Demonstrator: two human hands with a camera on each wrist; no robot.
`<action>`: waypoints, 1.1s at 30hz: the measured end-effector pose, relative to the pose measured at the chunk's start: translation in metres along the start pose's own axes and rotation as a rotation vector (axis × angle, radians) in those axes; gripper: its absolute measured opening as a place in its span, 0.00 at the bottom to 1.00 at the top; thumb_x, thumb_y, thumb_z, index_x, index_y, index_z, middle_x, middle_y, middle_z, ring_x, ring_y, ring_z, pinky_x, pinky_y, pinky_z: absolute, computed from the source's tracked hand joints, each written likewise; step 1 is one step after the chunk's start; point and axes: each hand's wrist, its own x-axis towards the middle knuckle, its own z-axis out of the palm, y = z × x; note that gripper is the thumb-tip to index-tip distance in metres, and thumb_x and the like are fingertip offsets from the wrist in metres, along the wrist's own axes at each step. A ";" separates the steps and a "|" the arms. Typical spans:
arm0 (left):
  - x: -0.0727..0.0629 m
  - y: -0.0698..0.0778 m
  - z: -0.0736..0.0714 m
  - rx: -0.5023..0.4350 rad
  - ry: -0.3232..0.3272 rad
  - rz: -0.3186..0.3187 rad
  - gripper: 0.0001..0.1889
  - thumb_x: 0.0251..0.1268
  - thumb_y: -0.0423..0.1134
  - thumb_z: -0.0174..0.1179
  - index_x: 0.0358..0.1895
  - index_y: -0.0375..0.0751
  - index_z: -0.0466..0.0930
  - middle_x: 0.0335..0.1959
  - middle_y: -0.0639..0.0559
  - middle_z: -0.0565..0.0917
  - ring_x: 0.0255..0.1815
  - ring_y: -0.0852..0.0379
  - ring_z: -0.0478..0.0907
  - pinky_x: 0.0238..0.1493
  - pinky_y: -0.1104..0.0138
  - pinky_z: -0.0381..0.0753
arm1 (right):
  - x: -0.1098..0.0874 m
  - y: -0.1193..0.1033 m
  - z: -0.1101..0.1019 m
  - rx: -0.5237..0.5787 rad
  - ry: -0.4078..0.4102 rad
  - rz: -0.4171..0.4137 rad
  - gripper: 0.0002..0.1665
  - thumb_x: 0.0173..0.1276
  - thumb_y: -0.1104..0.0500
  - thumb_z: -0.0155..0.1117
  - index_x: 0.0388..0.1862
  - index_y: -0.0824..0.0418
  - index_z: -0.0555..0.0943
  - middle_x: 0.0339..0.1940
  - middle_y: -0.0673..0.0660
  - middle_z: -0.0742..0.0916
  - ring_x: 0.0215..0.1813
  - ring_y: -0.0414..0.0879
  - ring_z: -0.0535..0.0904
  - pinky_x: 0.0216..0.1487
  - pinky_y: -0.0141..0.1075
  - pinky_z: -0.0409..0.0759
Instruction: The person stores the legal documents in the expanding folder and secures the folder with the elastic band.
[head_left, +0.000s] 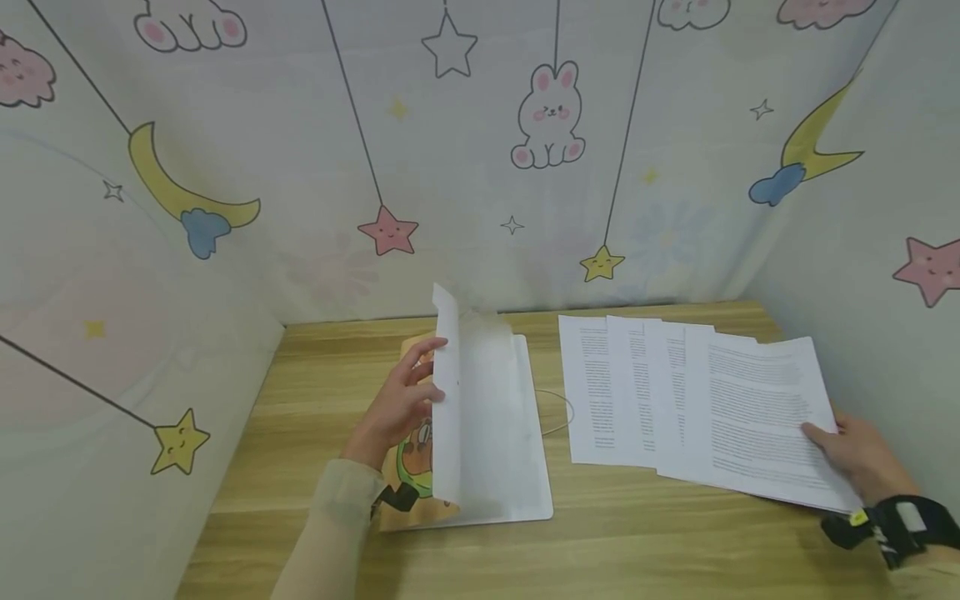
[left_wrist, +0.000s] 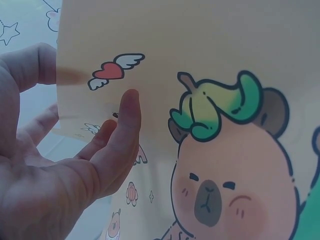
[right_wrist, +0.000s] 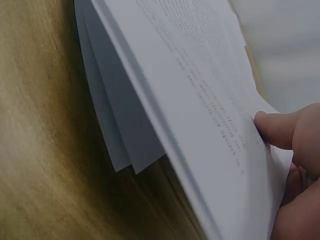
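Past the near left sleeve point(head_left: 326, 529), a folder cover point(head_left: 446, 442) is pinched by the left hand point(head_left: 395, 407), printed sheets point(head_left: 761, 417) by the right hand point(head_left: 861, 454).

Left hand point(head_left: 395, 406) raised; right hand point(head_left: 862, 458) seemingly pinching.

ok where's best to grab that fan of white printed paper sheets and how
Likely the right edge of the white printed paper sheets, coming from the right, thumb above, fingers below: that end tilts up off the brown wood-grain table, and the right grip pinches it there.
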 end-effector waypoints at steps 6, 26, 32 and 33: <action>0.000 0.001 0.001 0.000 -0.004 -0.003 0.41 0.66 0.23 0.54 0.80 0.56 0.60 0.72 0.37 0.67 0.63 0.41 0.74 0.52 0.49 0.86 | -0.005 0.001 -0.004 -0.025 0.034 -0.108 0.43 0.84 0.50 0.51 0.76 0.85 0.54 0.60 0.84 0.75 0.46 0.60 0.79 0.33 0.38 0.77; 0.002 -0.002 0.001 0.000 -0.018 0.025 0.41 0.64 0.21 0.52 0.81 0.51 0.59 0.66 0.39 0.69 0.54 0.47 0.76 0.45 0.57 0.86 | -0.022 -0.002 -0.009 0.053 0.073 -0.203 0.46 0.85 0.43 0.46 0.78 0.82 0.54 0.51 0.76 0.82 0.35 0.47 0.81 0.31 0.40 0.82; 0.001 -0.002 0.000 0.004 -0.013 0.022 0.42 0.64 0.21 0.52 0.81 0.52 0.59 0.66 0.40 0.70 0.53 0.49 0.77 0.43 0.59 0.86 | -0.022 -0.002 -0.012 0.059 0.091 -0.218 0.45 0.85 0.44 0.46 0.75 0.85 0.56 0.48 0.75 0.84 0.33 0.44 0.81 0.30 0.39 0.82; 0.001 -0.001 0.000 0.007 -0.011 0.020 0.41 0.64 0.21 0.52 0.81 0.52 0.59 0.66 0.39 0.70 0.53 0.48 0.77 0.43 0.58 0.86 | -0.022 -0.002 -0.012 0.063 0.094 -0.223 0.44 0.85 0.45 0.46 0.75 0.85 0.57 0.48 0.74 0.84 0.33 0.43 0.81 0.30 0.39 0.82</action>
